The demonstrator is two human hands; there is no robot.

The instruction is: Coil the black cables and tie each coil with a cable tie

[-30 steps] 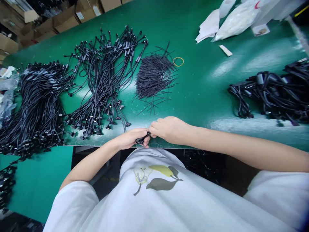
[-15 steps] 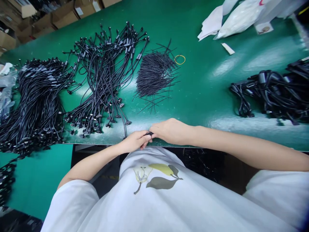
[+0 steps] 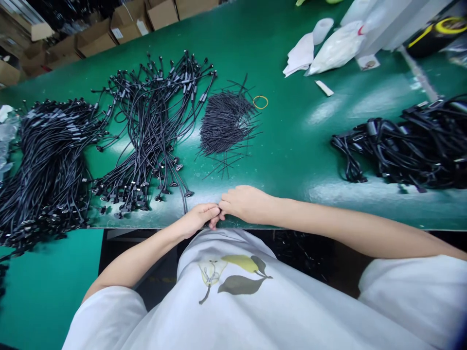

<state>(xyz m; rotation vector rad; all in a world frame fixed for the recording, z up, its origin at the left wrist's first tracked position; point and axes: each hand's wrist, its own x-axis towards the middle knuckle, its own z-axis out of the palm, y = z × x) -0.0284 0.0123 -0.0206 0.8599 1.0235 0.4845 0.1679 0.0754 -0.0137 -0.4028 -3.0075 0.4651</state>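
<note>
My left hand (image 3: 200,218) is closed at the front edge of the table, its thumb and fingers pinching a black cable. My right hand (image 3: 245,205) meets it from the right, fingertips closed on the same cable. Most of the cable is hidden by the fingers; only a dark bit shows between the hands. Just beyond them lies a pile of short black twist ties (image 3: 224,124). To its left is a spread of black cables (image 3: 151,121) with connectors at both ends. One cable end hangs close to my left hand.
Another thick heap of black cables (image 3: 54,150) lies at the far left. Coiled cables (image 3: 404,146) are bunched on the right. A yellow rubber band (image 3: 260,102), a white strip (image 3: 324,88) and a white plastic bag (image 3: 337,48) lie farther back. Cardboard boxes (image 3: 127,22) line the back edge.
The view has shifted slightly, so the table's contents sit lower and mostly farther left. My hands stay together; the cable between them, plainer before, is now mostly covered by my fingers.
</note>
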